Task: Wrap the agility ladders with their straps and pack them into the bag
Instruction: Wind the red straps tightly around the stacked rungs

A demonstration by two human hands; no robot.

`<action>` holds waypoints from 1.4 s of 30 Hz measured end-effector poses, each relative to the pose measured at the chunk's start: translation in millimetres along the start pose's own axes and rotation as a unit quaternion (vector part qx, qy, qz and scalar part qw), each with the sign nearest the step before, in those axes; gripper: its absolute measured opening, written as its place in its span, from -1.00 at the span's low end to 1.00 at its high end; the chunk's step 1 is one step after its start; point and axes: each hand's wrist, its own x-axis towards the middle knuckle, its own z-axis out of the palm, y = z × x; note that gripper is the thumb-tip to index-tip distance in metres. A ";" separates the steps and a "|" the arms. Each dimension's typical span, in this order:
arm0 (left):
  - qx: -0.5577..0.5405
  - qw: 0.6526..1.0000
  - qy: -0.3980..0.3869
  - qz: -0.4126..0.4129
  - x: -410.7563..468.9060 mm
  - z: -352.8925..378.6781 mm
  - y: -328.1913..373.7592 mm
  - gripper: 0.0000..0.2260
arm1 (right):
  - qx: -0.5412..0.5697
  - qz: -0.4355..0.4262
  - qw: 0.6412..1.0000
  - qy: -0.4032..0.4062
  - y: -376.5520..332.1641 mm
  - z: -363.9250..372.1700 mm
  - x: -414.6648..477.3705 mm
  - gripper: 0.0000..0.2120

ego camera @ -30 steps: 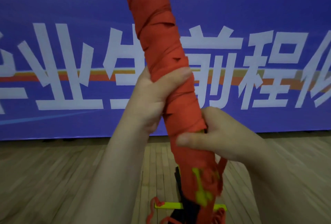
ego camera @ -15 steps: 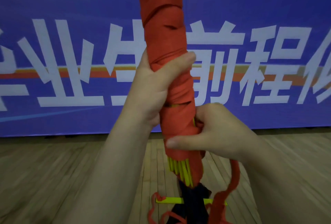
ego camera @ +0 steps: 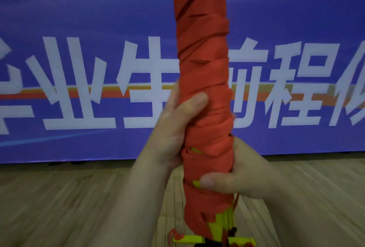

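An upright bundle of yellow plastic ladder rungs wrapped in red fabric strap (ego camera: 203, 68) runs from 12 to 6 o'clock, its top past the frame edge. The left hand (ego camera: 173, 128) curls round its middle. The right hand (ego camera: 245, 177) clamps it lower, at 4 o'clock. Wooden plank floor (ego camera: 59, 207) spreads at 8 o'clock.

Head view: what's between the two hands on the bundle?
Head view: red strap windings, one yellow rung sliver peeking through, between left hand and right hand.

- Both hands grip an upright agility ladder bundle (ego camera: 205, 92), wrapped in red strap.
- Left hand (ego camera: 173, 128) higher, right hand (ego camera: 243, 175) lower.
- Behind: blue banner (ego camera: 79, 29), wooden floor (ego camera: 59, 207).
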 end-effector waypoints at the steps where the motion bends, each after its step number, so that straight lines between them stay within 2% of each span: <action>1: -0.053 0.997 -0.055 -0.032 -2.3 -1.6 -0.9 -0.41 | 0.025 -0.012 1.000 -0.010 -0.8 -0.4 -0.9 -0.55; 3: -0.042 0.995 -0.087 -0.032 -3.4 0.2 -2.5 -0.48 | 0.027 -0.012 1.000 -0.010 -1.8 -1.3 -2.4 -0.50; 4: 0.006 0.999 -0.054 -0.006 -1.3 3.2 -2.9 -0.52 | 0.017 0.002 1.000 0.003 -1.3 -2.2 -2.8 -0.51; 5: 0.085 0.996 0.012 0.037 2.0 5.7 -2.9 -0.58 | -0.006 0.017 1.000 0.020 -0.3 -3.7 -2.6 -0.54; 6: 0.177 0.977 0.077 0.090 4.2 6.6 -3.4 -0.62 | -0.036 0.025 0.998 0.037 0.8 -5.7 -1.8 -0.58; 7: 0.227 0.959 0.122 0.120 6.5 8.6 -3.4 -0.65 | -0.053 0.023 0.997 0.051 2.1 -8.2 -1.4 -0.62; 8: 0.229 0.956 0.136 0.121 9.7 7.9 -4.5 -0.64 | -0.045 0.014 0.997 0.055 3.4 -9.9 -1.7 -0.65; 9: 0.184 0.972 0.111 0.096 10.6 6.7 -4.3 -0.62 | -0.016 0.004 0.999 0.052 4.2 -10.3 -2.4 -0.67; 10: 0.115 0.991 0.039 0.052 9.1 4.7 -3.6 -0.58 | 0.018 -0.002 0.999 0.037 4.4 -10.2 -3.5 -0.68; 12: -0.021 0.994 -0.109 -0.021 3.9 1.9 -1.3 -0.52 | 0.078 -0.018 0.997 0.005 3.7 -8.3 -5.2 -0.63; 13: -0.057 0.988 -0.137 -0.038 2.6 2.0 0.1 -0.52 | 0.093 -0.021 0.995 0.005 4.3 -6.8 -5.5 -0.59; 14: -0.056 0.989 -0.127 -0.042 2.8 2.1 -0.5 -0.56 | 0.086 -0.018 0.996 0.020 5.4 -5.8 -5.6 -0.56; 16: 0.076 0.997 -0.001 -0.001 8.0 6.7 0.2 -0.71 | 0.008 0.000 0.998 0.069 8.7 -5.5 -3.8 -0.57; 18: 0.256 0.955 0.126 0.080 12.7 11.4 -1.5 -0.75 | -0.080 0.026 0.992 0.095 10.2 -4.2 -0.1 -0.56; 19: 0.291 0.940 0.150 0.099 14.7 13.0 -2.0 -0.72 | -0.087 0.030 0.991 0.100 10.9 -3.7 1.6 -0.56; 21: 0.258 0.953 0.142 0.077 14.0 12.0 -1.7 -0.63 | -0.054 0.008 0.994 0.091 10.9 -4.2 1.8 -0.64; 23: 0.153 0.987 0.039 0.013 12.2 5.4 0.2 -0.53 | -0.004 -0.012 0.998 0.059 9.9 -5.9 0.4 -0.71; 25: 0.051 0.994 -0.088 -0.026 9.4 -1.5 -1.7 -0.46 | 0.029 -0.024 0.999 0.039 9.1 -6.1 -1.6 -0.69; 26: 0.019 0.993 -0.116 -0.025 8.6 -3.6 -4.6 -0.45 | 0.030 -0.022 0.999 0.037 8.6 -5.5 -2.0 -0.68; 27: 0.010 0.994 -0.104 -0.014 8.7 -3.1 -6.7 -0.46 | 0.022 -0.014 0.999 0.042 9.2 -4.7 -1.9 -0.68; 29: 0.074 0.997 0.014 0.027 11.0 3.2 -9.3 -0.52 | -0.021 0.006 0.997 0.071 9.0 -3.0 -1.6 -0.65; 31: 0.205 0.964 0.138 0.094 14.4 10.3 -10.7 -0.57 | -0.093 0.013 0.990 0.101 5.8 -3.1 -1.6 -0.58; 33: 0.255 0.939 0.194 0.124 17.3 12.1 -11.8 -0.54 | -0.105 0.013 0.987 0.117 1.8 -6.2 0.9 -0.60; 35: 0.216 0.956 0.172 0.100 18.3 6.1 -11.7 -0.52 | -0.075 0.000 0.989 0.126 1.3 -11.3 1.4 -0.66; 37: 0.115 0.988 0.096 0.045 15.6 -1.3 -13.6 -0.47 | -0.023 -0.003 0.993 0.119 -0.2 -16.5 0.4 -0.70; 38: 0.058 0.997 0.052 0.011 13.9 -3.2 -15.8 -0.36 | 0.004 0.000 0.994 0.108 -1.4 -17.1 -0.3 -0.70; 40: -0.030 0.998 -0.015 -0.046 9.9 -4.5 -20.9 -0.22 | 0.019 0.008 0.995 0.102 -3.1 -14.7 -0.3 -0.65; 42: -0.060 0.996 -0.018 -0.070 9.9 -6.6 -21.0 -0.30 | 0.005 0.028 0.994 0.109 -7.7 -13.5 1.1 -0.59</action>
